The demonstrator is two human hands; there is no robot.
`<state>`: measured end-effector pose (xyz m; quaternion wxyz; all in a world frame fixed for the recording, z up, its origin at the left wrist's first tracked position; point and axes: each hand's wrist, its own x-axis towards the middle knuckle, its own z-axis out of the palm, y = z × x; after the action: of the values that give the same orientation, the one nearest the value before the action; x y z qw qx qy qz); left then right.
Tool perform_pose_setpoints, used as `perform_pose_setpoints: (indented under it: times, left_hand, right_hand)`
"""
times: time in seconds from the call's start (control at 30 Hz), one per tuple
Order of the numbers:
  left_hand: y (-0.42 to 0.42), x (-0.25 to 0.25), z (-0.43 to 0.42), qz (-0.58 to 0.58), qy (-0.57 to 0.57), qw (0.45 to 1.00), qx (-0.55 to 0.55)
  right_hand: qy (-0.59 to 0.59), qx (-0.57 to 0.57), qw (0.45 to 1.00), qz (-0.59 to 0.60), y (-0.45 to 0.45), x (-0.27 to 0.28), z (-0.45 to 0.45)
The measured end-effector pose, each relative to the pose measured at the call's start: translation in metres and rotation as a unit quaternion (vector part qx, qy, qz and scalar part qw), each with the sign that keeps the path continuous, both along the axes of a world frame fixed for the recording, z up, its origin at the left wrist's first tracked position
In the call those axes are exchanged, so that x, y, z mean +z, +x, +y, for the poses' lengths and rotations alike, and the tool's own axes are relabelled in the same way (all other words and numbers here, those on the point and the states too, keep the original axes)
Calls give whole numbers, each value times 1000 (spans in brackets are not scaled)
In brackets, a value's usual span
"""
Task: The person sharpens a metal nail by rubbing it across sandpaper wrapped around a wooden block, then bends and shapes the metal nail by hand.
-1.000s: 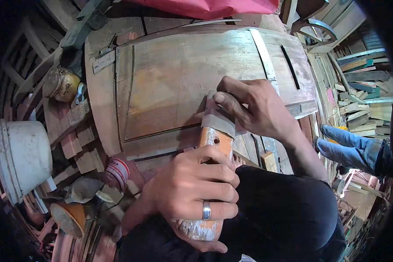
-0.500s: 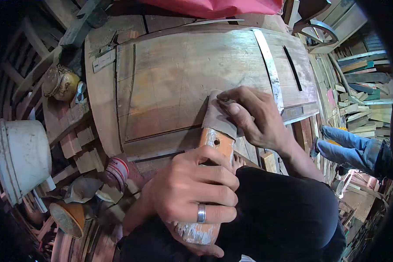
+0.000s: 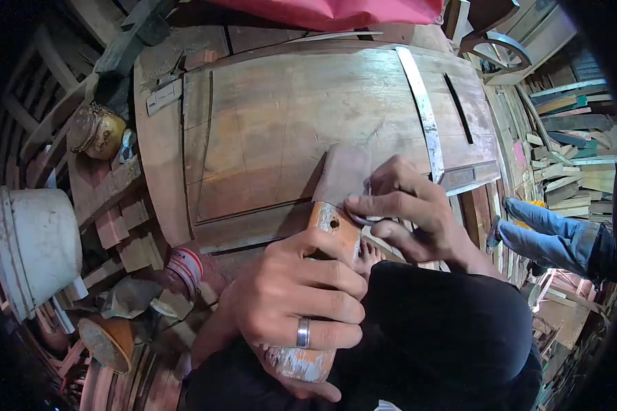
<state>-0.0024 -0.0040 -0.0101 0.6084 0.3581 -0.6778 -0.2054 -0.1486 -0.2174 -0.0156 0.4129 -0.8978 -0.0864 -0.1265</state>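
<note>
My left hand [image 3: 301,294] is closed around a worn orange-painted wooden bar [image 3: 336,222]. Its paint is chipped near the bottom, and a hole shows near the upper part. A brownish-grey sheet [image 3: 346,171] that looks like sandpaper covers the bar's far end. My right hand [image 3: 418,212] is just right of the bar, pinching a thin dark piece [image 3: 368,220] between thumb and fingers. Its kind is hard to make out, as the fingers hide most of it. Beyond both hands lies a large wooden panel [image 3: 288,116].
A metal strip [image 3: 418,103] lies across the panel. To the left are a white bucket [image 3: 44,240], a dirty jar [image 3: 97,131], an orange cone-shaped container [image 3: 106,342] and a red-and-white can [image 3: 185,270]. A person's jeans-clad legs [image 3: 555,233] show at right, near stacked wood offcuts [image 3: 562,171].
My right hand has slid back toward me and a little right, off the brownish-grey sheet, uncovering it. My left hand and the bar have shifted slightly left.
</note>
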Motion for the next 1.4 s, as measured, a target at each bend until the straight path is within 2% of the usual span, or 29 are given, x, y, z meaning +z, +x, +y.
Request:
perform_pose_setpoints:
  times: [0.07,0.13,0.2,0.27,0.43,0.6,0.67,0.8,0.87,0.93,1.0,1.07,1.13,1.17,1.27,1.3,1.33,1.4]
  left_hand:
    - [1,-1,-1,-7,-9,1000,-3]
    - [1,-3,-1,-4,-15,1000,-2]
    - [2,-3,1,2,-17,1000,-5]
    - [4,-3,2,4,-15,1000,-3]
    - [4,-3,4,8,-7,1000,-2]
    - [5,-6,4,14,-14,1000,1]
    - [2,-9,3,15,-32,999,22]
    - [4,-7,3,13,-28,999,18]
    - [5,-8,5,14,-26,1000,-1]
    - [4,-8,7,1,-21,1000,6]
    - [2,-5,8,-10,-21,1000,11]
    - [1,1,10,-75,10,997,17]
    - [-2,2,12,-91,12,995,29]
    - [-3,1,14,-96,14,994,45]
    - [-1,4,18,-101,23,993,60]
    - [-2,2,17,-91,23,994,59]
    - [-3,1,18,-79,25,995,55]
    - [-3,0,19,-84,25,994,59]
  right_hand:
    - [-2,-63,998,11,2,-14,-6]
    - [-2,-75,997,36,5,-24,-15]
    - [-75,-104,992,-7,5,-24,-14]
    - [-75,-107,991,6,3,-23,-14]
    - [9,-124,992,36,-4,-26,-11]
    - [-15,-77,997,-17,-5,-21,-13]
    - [-140,-104,984,-20,-5,-20,-17]
    - [-50,-113,992,4,-9,-30,-18]
    - [-75,-85,993,-26,-8,-23,-15]
    - [-42,-30,997,-49,-10,-25,-14]
    - [-27,-96,994,42,-9,-24,-22]
    - [-36,-116,992,39,-4,-28,-24]
    - [-27,4,999,19,-5,-4,-15]
    - [-11,37,999,-28,-3,-6,-8]
    - [-12,12,1000,9,2,-18,-14]
    - [-33,-26,999,27,9,-18,-17]
    - [-7,-59,998,37,11,-23,-17]
    - [-22,4,1000,17,6,-12,-11]
